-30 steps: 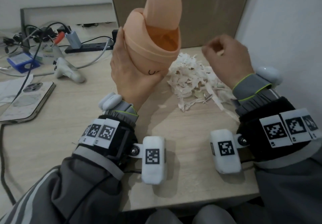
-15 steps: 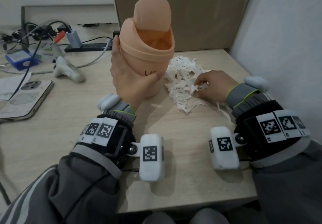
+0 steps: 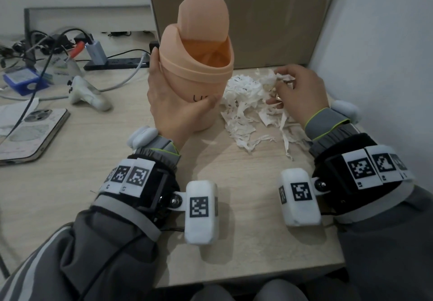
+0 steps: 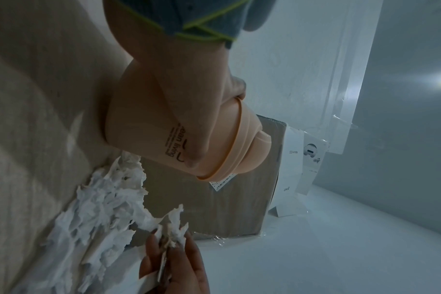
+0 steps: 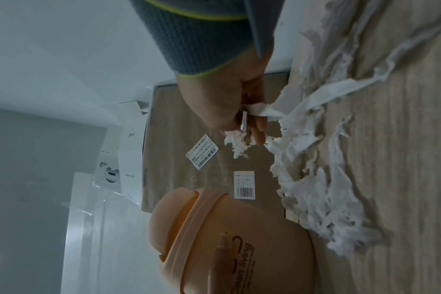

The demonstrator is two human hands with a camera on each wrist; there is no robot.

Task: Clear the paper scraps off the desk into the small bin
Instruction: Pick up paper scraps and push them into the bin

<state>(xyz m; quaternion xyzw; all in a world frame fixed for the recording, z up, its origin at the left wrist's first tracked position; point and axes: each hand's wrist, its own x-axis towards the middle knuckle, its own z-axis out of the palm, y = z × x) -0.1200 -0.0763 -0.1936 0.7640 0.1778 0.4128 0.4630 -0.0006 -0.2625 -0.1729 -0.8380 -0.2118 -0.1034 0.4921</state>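
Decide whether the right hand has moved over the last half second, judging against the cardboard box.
Yes. The right hand has lifted off the desk towards the cardboard box, pinching paper scraps.

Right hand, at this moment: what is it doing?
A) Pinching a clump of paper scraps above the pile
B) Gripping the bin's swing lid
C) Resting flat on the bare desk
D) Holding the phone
A: the right hand has its fingers closed on paper scraps over the pile, while the left hand grips the small bin.
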